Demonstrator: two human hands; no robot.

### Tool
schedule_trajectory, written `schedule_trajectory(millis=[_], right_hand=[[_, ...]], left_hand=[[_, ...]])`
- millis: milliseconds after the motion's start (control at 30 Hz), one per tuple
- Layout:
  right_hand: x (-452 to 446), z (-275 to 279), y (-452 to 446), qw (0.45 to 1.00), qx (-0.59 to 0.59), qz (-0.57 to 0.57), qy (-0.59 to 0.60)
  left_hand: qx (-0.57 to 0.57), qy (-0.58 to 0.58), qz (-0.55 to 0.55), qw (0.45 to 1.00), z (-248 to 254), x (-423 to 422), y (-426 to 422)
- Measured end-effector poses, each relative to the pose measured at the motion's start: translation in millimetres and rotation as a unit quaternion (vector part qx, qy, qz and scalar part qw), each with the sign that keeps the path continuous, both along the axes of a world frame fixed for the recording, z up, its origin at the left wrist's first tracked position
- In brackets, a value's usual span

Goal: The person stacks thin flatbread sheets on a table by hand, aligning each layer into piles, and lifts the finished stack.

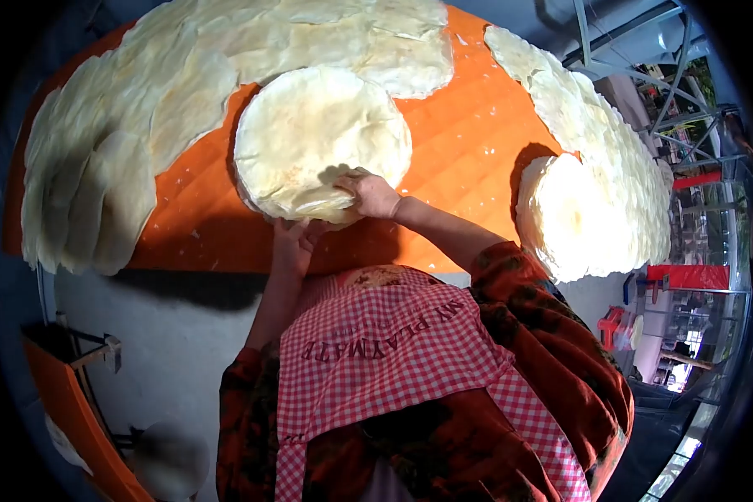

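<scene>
A round stack of thin, pale flatbread sheets (322, 134) lies on the orange table, close to its front edge. At the near right part of the stack, my right hand (370, 192) is closed on the edge of the top flatbread, which is folded and wrinkled there. My left hand (295, 243) is at the stack's near rim, its fingers curled against the flatbread edges and its fingertips partly hidden.
Overlapping flatbreads (201, 75) cover the back and left of the orange table (452, 151). Another thick, brightly lit stack (560, 213) stands at the right, beside more overlapping sheets (594, 125). A round stool (171, 460) and an orange panel (75, 410) are at lower left.
</scene>
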State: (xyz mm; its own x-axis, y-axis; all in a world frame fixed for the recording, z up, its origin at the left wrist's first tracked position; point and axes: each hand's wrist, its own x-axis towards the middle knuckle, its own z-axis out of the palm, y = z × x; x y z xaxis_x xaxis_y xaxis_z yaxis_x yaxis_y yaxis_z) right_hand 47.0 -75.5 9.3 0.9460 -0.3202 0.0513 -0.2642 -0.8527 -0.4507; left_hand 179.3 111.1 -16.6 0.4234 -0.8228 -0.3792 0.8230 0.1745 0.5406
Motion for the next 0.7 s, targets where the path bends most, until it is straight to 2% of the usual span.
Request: schedule_trajectory(millis=[200,300,500,700], right_hand=[[-8.4,9.8,5.5,0.999,0.037,0.030,-0.016],[-9.0,4.9,10.8,0.998,-0.004,0.061,-0.026],[-8.5,2.8,3.2,0.998,0.029,0.062,-0.019],[-7.5,4.5,1.3,0.997,0.041,0.065,-0.018]], left_hand=[[0.059,-0.018,0.028,0.998,1.6,-6.3,-5.3],[0.047,-0.024,0.029,0.998,-2.8,-6.3,-7.8],[0.005,0.012,0.047,0.999,13.5,-10.8,-7.1],[-0.001,-0.028,0.030,0.999,9.8,-10.0,-8.5]])
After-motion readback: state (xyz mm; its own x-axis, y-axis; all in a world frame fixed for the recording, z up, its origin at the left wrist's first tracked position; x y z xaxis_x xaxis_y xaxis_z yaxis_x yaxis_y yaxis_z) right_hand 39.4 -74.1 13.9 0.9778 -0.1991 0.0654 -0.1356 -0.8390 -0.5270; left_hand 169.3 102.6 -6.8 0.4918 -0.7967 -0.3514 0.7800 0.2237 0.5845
